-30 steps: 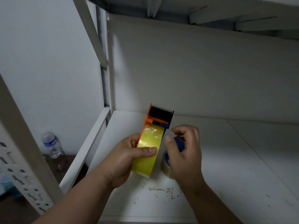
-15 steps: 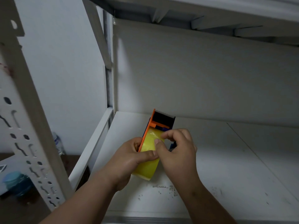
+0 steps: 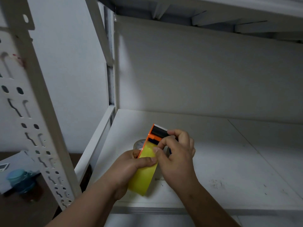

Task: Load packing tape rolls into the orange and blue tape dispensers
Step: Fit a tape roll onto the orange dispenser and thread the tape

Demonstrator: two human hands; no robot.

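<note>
Over the white shelf board, my left hand (image 3: pixel 131 167) grips a yellow tape roll (image 3: pixel 142 176) seated in the orange dispenser (image 3: pixel 154 136), thumb lying across the roll. My right hand (image 3: pixel 177 154) pinches the tape's loose end near the dispenser's black roller (image 3: pixel 159 133), fingers curled by the blue part of the head. A clear tape roll (image 3: pixel 139 144) lies on the shelf behind the dispenser, partly hidden. A sliver of blue (image 3: pixel 170 151) shows under my right hand; I cannot tell what it is.
The white shelf board (image 3: pixel 229 161) runs to the right, with dirt specks near its front edge. A slotted upright post (image 3: pixel 36 112) stands at left. A blue-capped bottle (image 3: pixel 19 179) sits on the dark floor beyond it. An upper shelf (image 3: pixel 213 17) hangs overhead.
My right hand has left the blue object and moved up to the tape end at the orange dispenser's head. The view has shifted up and left, bringing the clear roll into sight.
</note>
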